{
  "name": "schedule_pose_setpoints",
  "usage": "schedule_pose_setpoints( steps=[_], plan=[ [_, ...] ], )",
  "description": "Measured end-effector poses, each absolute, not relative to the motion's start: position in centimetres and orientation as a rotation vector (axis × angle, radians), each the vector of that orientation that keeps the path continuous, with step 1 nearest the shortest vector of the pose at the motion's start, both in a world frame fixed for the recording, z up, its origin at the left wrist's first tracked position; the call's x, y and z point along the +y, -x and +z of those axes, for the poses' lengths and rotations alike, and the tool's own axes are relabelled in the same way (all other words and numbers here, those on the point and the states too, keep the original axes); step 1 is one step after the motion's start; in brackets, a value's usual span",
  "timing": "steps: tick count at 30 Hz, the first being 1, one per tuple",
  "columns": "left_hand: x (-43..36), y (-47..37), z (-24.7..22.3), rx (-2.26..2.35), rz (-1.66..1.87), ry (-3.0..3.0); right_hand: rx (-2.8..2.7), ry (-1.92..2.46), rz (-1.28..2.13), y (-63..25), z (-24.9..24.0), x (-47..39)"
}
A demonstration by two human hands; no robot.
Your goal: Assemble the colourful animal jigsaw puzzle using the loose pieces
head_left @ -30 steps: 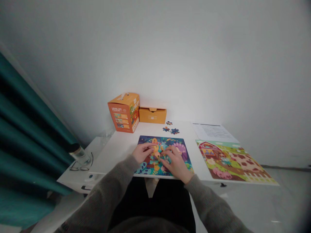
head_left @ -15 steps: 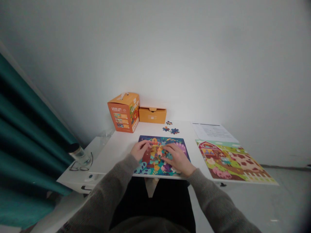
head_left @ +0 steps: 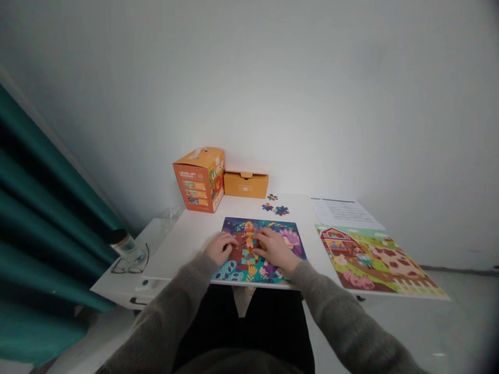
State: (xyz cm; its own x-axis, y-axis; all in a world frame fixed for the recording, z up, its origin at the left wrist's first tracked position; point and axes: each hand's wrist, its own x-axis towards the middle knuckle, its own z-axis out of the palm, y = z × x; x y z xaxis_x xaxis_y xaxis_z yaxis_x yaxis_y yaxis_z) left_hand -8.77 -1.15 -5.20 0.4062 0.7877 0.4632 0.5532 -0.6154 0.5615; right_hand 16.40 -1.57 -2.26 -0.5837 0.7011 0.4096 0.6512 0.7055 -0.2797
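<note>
A colourful jigsaw puzzle (head_left: pixel 249 267) lies flat at the front edge of the white table. My left hand (head_left: pixel 220 248) rests at the puzzle's left side, its fingers loosely bent over the brown area and the thumb apart from them. Over the middle right of the picture lies my right hand (head_left: pixel 277 250), fingers stretched toward the orange figure and thumb held away from them. I see no loose piece in either hand; what lies under the fingertips is hidden.
Behind the puzzle lie loose puzzle pieces (head_left: pixel 281 210). An orange puzzle box (head_left: pixel 195 182) and a smaller yellow-orange box (head_left: pixel 245 185) stand at the back. To the right are a farm puzzle (head_left: pixel 374 259) and a printed sheet (head_left: pixel 343 212). At left, a bottle (head_left: pixel 128 248) and glasses (head_left: pixel 134 270).
My left hand has drawn back left toward the puzzle's edge. My right hand has shifted slightly left, uncovering more of the pink area at the right and the orange figure.
</note>
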Motion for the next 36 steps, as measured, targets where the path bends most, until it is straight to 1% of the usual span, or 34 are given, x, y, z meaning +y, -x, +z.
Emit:
schedule_pose_setpoints(
  steps=[10, 18, 24, 30, 36],
  plan=[
    [-1.2, 8.8, -6.1, 1.155, 0.954, -2.475, -2.537, 1.036, 0.084, -16.3, -2.6, -0.2],
    [-1.3, 9.0, -5.6, 1.135, 0.837, -2.558, -2.580, 1.084, 0.154, -16.0, -2.0, 0.3],
    [-1.5, 8.8, -5.4, 1.143, 0.870, -2.558, -2.573, 1.100, 0.167, -15.9, -2.0, 0.1],
    [-1.4, 8.6, -5.8, 1.183, 0.927, -2.510, -2.484, 1.006, 0.316, -16.5, -1.9, 0.4],
    [-1.0, 8.9, -6.2, 1.159, 1.028, -2.388, -2.325, 1.103, 0.319, -18.5, -1.6, 1.1]
  ],
)
